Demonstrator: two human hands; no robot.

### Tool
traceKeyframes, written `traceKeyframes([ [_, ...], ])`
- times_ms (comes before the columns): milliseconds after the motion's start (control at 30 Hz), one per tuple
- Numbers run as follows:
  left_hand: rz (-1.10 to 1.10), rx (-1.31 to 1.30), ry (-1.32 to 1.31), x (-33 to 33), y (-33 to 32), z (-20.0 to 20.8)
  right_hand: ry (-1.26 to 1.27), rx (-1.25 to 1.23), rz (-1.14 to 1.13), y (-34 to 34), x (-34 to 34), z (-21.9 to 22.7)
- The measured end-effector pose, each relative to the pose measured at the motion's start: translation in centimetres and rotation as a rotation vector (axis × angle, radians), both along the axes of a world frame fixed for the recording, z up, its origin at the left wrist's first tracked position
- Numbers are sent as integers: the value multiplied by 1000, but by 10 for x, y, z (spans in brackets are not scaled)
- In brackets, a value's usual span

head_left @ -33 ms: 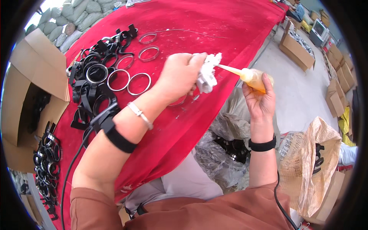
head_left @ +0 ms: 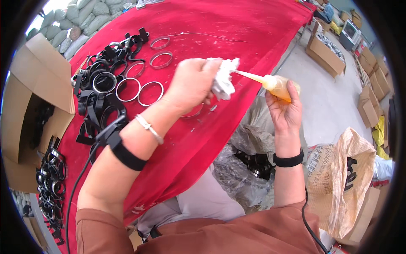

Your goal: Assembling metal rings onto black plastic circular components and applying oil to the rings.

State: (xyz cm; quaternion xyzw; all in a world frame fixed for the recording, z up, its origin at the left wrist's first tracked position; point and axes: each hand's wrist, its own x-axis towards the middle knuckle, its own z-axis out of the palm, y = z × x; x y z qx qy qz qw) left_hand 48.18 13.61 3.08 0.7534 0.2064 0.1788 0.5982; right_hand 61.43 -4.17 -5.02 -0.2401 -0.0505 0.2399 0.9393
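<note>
My left hand (head_left: 192, 82) is closed on a crumpled white cloth (head_left: 225, 80) above the red-covered table (head_left: 237, 25). In my right hand (head_left: 285, 108) is a squeeze bottle (head_left: 279, 87) with yellowish liquid, tipped so that its long thin nozzle points left at the cloth. The nozzle's tip is at the cloth's right edge; I cannot tell whether it touches. Left of my left hand lie several metal rings, among them a silver ring (head_left: 150, 93), beside a heap of black ring-shaped clamps (head_left: 99, 99).
A cardboard box (head_left: 53, 78) stands at the left, near a second pile of black clamps (head_left: 51, 186). Below my right hand are clear plastic wrapping (head_left: 232, 178) and a woven sack (head_left: 334, 182). Another box (head_left: 323, 57) sits on the floor, where a person (head_left: 326, 12) is far off.
My left hand and the cloth have moved slightly left. The bottle has shifted a little left too, its nozzle still pointing at the cloth.
</note>
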Motion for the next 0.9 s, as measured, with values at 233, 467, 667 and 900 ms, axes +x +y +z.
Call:
traceKeyframes([
  [233, 161, -183, -51, 3, 28, 4, 39, 31, -79, -8, 5, 2],
  [467, -125, -215, -56, 12, 8, 2, 26, -1, -61, -9, 2, 5],
  [667, -246, -53, 59, 13, -5, 6, -13, -50, -23, -5, 1, -1],
  [900, -72, -218, -65, 30, 13, 4, -67, 9, -49, -37, 26, -14],
])
